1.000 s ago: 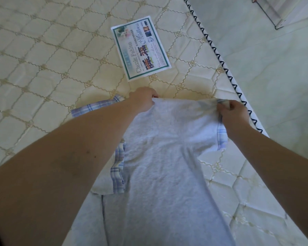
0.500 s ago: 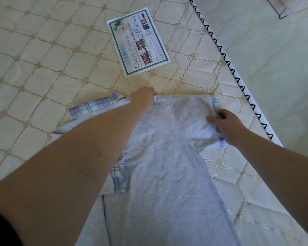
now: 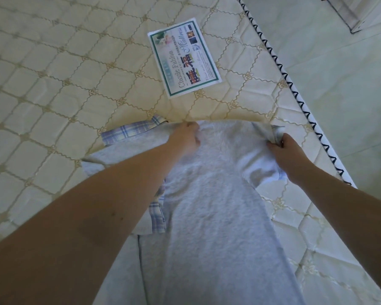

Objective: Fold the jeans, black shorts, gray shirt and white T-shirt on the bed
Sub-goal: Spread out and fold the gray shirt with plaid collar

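Now both hands, left hand and right hand, pinch the gray shirt (far edge). Keep it taut, corners level.

gray shirt cut off at bottom edge, left sleeve hidden under forearm, label small print unreadable

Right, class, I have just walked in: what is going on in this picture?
A person is folding a gray shirt with plaid-trimmed sleeves on a quilted mattress. The left hand grips the cloth near the shirt's far edge, and the right hand pinches the right sleeve. The shirt lies lengthwise toward the person, not yet a compact fold. A printed mattress label lies beyond it.
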Action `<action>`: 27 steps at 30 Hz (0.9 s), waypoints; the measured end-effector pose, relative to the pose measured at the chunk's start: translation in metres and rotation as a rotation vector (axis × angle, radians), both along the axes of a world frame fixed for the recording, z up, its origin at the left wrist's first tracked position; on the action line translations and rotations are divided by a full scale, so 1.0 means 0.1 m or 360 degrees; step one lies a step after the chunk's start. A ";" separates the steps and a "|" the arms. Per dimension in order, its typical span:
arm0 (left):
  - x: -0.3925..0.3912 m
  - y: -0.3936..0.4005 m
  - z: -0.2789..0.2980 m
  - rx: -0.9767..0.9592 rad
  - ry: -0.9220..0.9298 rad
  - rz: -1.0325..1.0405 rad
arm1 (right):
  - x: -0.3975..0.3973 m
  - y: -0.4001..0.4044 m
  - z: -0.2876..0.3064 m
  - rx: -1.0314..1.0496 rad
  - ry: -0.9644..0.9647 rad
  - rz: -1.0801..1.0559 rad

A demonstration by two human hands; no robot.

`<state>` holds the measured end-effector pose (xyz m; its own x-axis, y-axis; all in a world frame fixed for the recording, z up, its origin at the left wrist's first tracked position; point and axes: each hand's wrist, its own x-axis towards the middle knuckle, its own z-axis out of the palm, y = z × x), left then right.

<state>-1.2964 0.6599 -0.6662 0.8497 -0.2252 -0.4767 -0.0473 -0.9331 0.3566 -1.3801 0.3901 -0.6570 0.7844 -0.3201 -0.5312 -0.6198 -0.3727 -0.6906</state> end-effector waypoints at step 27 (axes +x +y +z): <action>-0.53 0.85 0.43 -0.0232 0.0640 0.1000 | -1.91 1.78 0.46 -0.0464 -0.0267 0.0862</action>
